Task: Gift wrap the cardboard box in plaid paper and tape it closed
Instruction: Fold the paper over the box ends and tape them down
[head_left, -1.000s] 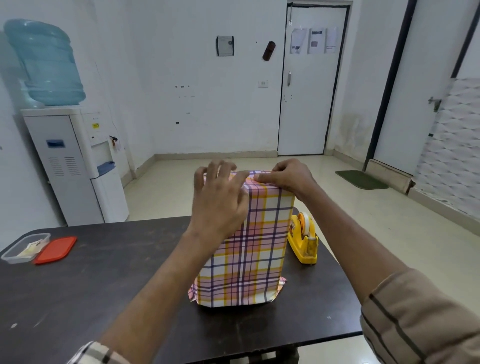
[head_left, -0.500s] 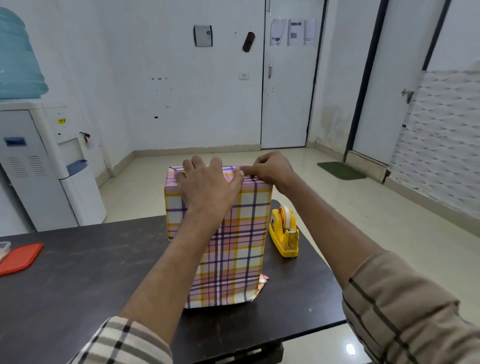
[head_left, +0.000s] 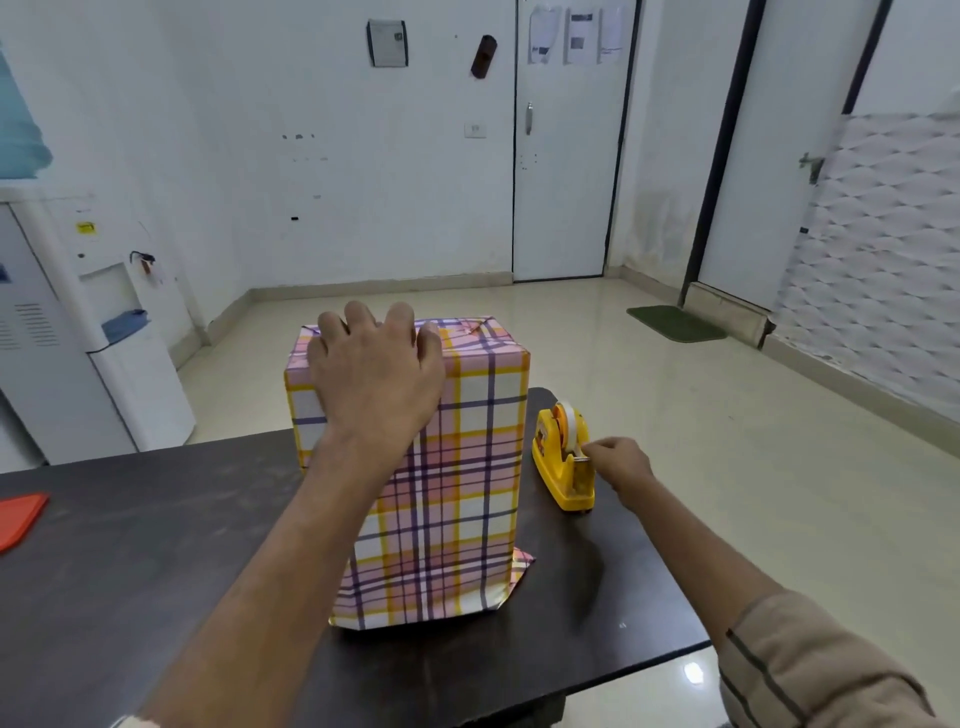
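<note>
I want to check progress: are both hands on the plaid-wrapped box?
No, only the left hand presses the box top; the right hand pinches tape at the yellow dispenser.

Right of the box (head_left: 457, 493) stands the tape dispenser (head_left: 563, 467); bare tabletop (head_left: 156, 545) lies left.

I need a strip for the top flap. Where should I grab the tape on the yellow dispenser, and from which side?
Pinch the loose tape end at the near tip of the dispenser, from its right, where the right hand is; the wrapped box blocks its left.
</note>
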